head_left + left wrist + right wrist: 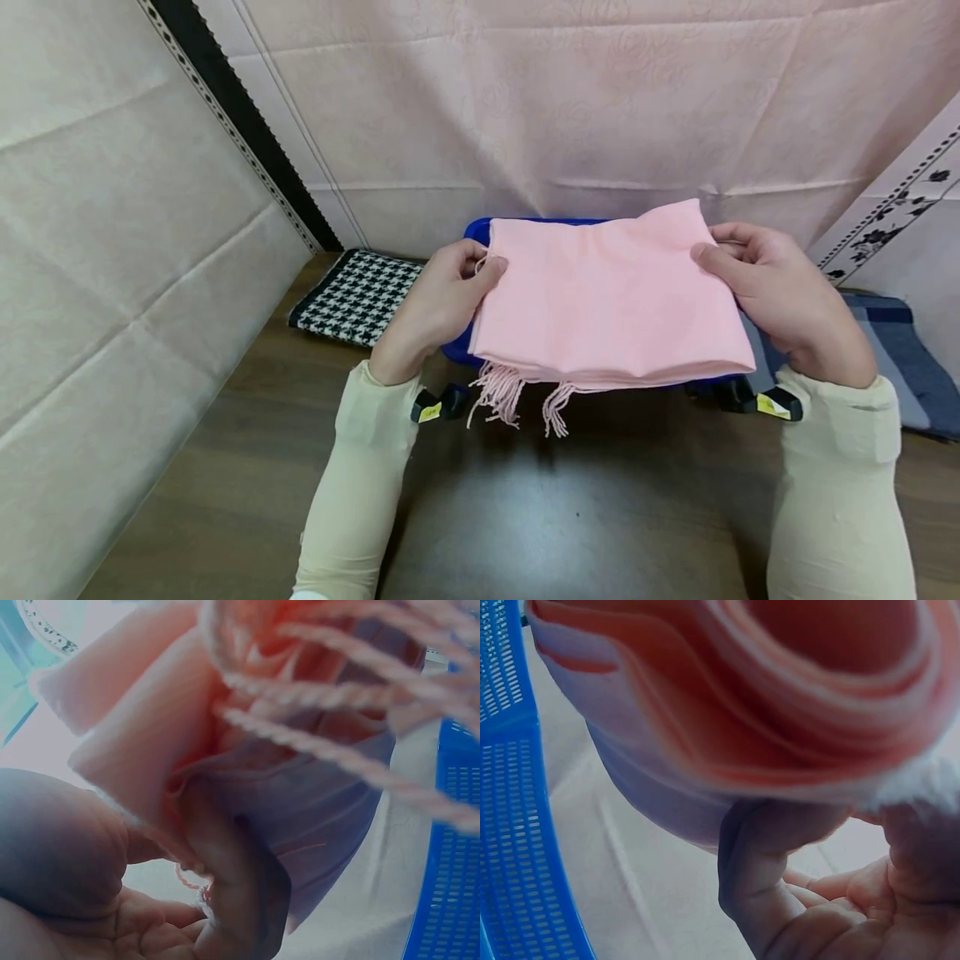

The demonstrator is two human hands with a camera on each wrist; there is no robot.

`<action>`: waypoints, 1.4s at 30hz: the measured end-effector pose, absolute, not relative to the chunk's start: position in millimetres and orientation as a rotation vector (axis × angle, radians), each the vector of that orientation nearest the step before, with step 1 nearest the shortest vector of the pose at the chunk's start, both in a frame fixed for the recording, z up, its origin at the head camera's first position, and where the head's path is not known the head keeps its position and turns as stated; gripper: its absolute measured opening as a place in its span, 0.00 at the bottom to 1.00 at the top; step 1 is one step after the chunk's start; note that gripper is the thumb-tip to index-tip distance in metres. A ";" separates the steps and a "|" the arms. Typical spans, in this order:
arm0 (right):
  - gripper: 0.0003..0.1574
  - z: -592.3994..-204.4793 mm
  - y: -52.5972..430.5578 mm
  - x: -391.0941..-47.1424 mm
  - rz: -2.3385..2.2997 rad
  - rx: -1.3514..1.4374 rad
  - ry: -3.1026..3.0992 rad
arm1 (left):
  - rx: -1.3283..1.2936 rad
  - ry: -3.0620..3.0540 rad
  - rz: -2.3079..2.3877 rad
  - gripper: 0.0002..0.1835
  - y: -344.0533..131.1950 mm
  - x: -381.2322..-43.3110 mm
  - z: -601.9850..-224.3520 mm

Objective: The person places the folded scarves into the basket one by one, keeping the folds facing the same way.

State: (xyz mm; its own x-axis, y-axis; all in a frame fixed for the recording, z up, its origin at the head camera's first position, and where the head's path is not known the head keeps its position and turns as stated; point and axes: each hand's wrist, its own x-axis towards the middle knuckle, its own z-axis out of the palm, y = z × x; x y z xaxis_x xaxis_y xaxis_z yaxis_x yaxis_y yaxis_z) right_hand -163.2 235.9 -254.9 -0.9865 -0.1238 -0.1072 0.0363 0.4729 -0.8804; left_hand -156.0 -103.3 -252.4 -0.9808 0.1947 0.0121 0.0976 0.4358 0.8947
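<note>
A brown table [555,533] fills the bottom of the frame. In the middle, the left hand [438,300] pinches one side of a folded pink scarf [607,300]; the right hand [783,296] pinches the other. A blue-gray cloth [888,367] lies at right. A blue basket [476,231] peeks out behind the scarf. A checked cloth [360,296] lies at middle left. A pink sheet [622,108] hangs up top.

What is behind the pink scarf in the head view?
Parts of a blue basket show past the pink scarf. The basket's middle is covered, so whether anything lies inside cannot be seen.
</note>
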 end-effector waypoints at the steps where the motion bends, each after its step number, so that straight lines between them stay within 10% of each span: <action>1: 0.37 -254.8 235.7 -164.0 -1.546 -0.076 2.553 | 0.264 2.585 1.601 0.16 -103.0 -156.6 -252.2; 42: 0.46 -259.5 232.9 -180.6 -1.685 0.044 2.538 | 0.238 2.420 1.778 0.17 -107.9 -179.8 -257.0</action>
